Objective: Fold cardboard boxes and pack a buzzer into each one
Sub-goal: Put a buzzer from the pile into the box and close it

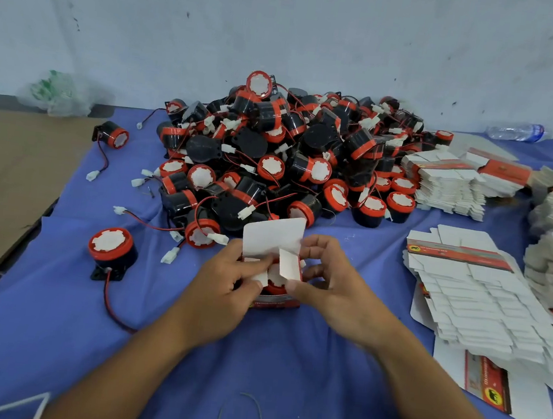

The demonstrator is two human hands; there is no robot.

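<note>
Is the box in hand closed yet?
Open. On the box, the lid flap stands upright, left hand and right hand pinch side flaps, and a buzzer shows inside.

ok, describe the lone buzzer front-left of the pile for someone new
Start at the big buzzer pile on the blue cloth. Come toward its near-left edge: one buzzer stands apart. Unlike the other stray lying on its side, it faces up.

Scuffed pale wall (289,21), blue tablecloth (285,365).
</note>
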